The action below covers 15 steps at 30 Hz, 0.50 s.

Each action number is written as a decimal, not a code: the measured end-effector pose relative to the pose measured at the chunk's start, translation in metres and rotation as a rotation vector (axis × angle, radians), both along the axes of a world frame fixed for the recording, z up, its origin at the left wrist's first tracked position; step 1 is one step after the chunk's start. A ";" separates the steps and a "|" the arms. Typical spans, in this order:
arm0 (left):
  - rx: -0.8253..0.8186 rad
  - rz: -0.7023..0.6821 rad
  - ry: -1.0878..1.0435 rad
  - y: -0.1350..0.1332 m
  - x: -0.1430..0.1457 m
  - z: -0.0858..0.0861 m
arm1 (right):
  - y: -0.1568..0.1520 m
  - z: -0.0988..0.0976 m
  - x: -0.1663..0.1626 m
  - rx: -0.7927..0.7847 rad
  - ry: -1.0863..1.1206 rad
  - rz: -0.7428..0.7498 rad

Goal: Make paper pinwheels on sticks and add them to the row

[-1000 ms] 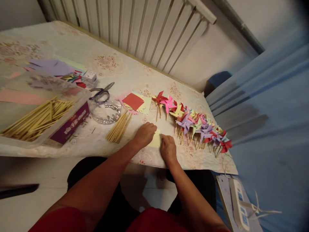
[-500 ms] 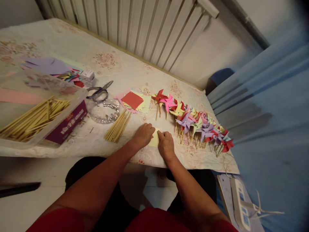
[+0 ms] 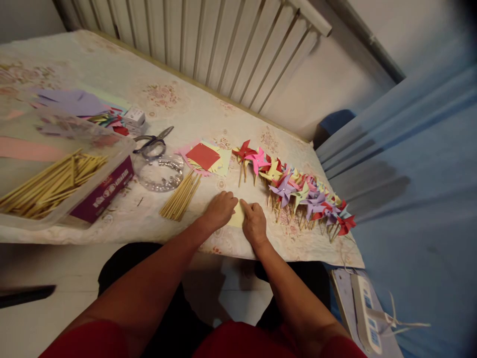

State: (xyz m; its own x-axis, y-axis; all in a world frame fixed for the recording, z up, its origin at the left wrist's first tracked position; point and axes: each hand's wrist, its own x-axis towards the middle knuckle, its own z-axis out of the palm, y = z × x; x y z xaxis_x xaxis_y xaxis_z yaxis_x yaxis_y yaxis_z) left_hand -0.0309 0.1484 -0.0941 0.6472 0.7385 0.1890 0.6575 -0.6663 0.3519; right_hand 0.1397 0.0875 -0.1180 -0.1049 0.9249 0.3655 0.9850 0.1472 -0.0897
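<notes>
A pale yellow piece of paper [image 3: 235, 219] lies on the tablecloth near the front edge, between my two hands. My left hand [image 3: 219, 210] has its fingers curled over the paper's left side and upper edge. On the other side, my right hand [image 3: 256, 223] is closed at the paper's right edge, its index finger pointing toward the top corner. The fingers partly cover the sheet, so its full shape is hidden. Left of my left hand is a bundle of thin wooden sticks [image 3: 180, 199]. Behind the hands sits a stack of cut paper with a red square [image 3: 203, 156] on top.
Many-coloured paper pinwheels on sticks [image 3: 283, 189] crowd the right side. At left are a clear bin [image 3: 124, 147] of sticks, scissors [image 3: 153, 143] and a round clear dish [image 3: 172, 186] of small shiny pieces. A power strip [image 3: 367, 313] lies lower right, beside a blue curtain [image 3: 421, 199].
The view has shifted slightly, moving the things at right a little leftward. Both hands stay at the yellow paper, with hardly any visible movement.
</notes>
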 end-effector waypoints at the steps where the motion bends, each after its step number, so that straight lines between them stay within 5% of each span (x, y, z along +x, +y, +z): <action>1: 0.000 -0.001 -0.002 0.000 0.000 0.000 | 0.000 0.001 -0.001 -0.011 -0.007 0.024; 15: -0.012 -0.001 0.007 0.000 0.001 0.004 | 0.007 -0.003 -0.003 -0.017 -0.021 -0.031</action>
